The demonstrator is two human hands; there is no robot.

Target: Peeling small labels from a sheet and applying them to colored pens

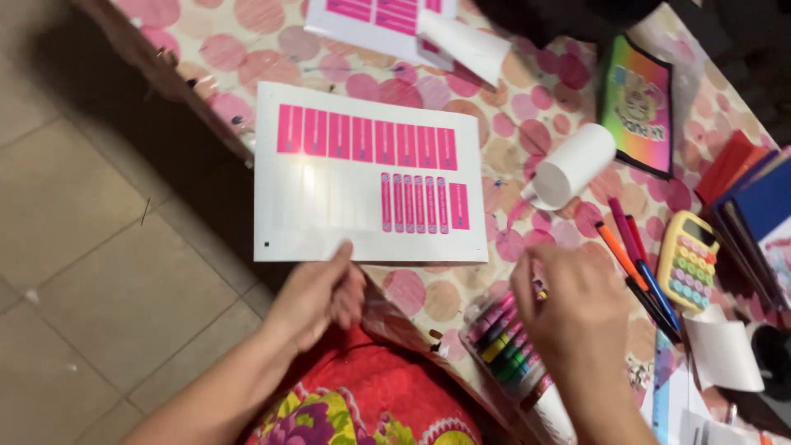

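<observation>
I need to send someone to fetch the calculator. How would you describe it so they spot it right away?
Start at the table with the pink-dotted cloth and go to its right side, just past the loose markers beyond the right hand. The calculator lies there, beside a stack of books. It is the only small yellow thing with rows of pastel round buttons.
</observation>
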